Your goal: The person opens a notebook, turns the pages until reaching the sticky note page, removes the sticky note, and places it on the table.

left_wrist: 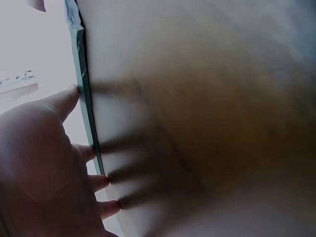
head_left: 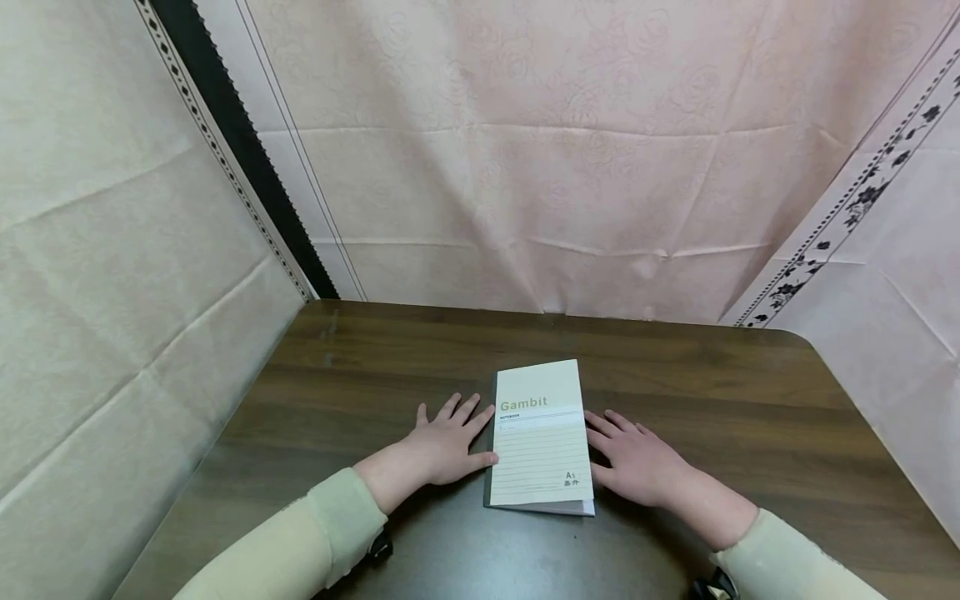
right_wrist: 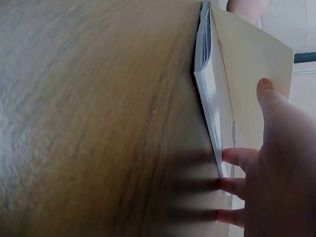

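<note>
Light, even pressure, kept low along both sides, should steady the pale cream paper notebook (head_left: 540, 442) midway across the brown wooden table (head_left: 375, 358) without creasing its lifted front cover (right_wrist: 256, 54). The left hand (head_left: 446, 448) touches the dark green spine (left_wrist: 82, 54), the right hand (head_left: 637, 462) lies at the right edge, both spread and gripping nothing. One notebook, one table, two hands show.
</note>
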{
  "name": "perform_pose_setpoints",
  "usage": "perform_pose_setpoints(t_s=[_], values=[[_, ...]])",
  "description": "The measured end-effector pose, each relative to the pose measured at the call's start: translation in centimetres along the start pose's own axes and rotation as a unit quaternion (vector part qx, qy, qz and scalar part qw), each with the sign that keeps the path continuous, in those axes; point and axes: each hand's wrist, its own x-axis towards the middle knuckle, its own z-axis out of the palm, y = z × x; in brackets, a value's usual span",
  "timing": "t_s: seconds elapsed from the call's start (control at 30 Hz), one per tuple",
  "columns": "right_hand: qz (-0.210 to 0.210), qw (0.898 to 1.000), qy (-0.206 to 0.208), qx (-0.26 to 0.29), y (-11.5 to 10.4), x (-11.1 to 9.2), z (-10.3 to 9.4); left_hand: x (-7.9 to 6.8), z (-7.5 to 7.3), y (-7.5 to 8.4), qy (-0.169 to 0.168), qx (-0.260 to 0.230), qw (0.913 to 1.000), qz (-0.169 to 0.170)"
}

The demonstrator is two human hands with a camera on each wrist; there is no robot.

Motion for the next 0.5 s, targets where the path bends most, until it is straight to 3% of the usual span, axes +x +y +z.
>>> perform_pose_setpoints(t_s=[0.1,0.27,0.5], values=[[-0.002,1.0,0.002,0.003,0.0,-0.1,-0.1,0.1,-0.3,0.2,0.019,-0.007,0.9998,-0.002],[-0.008,1.0,0.01,0.006,-0.1,-0.2,0.0,0.3,-1.2,1.2,0.083,-0.005,0.9965,0.001],[-0.006,1.0,0.013,0.008,-0.1,-0.1,0.0,1.2,-2.8,4.9,0.131,0.032,0.9908,0.012]])
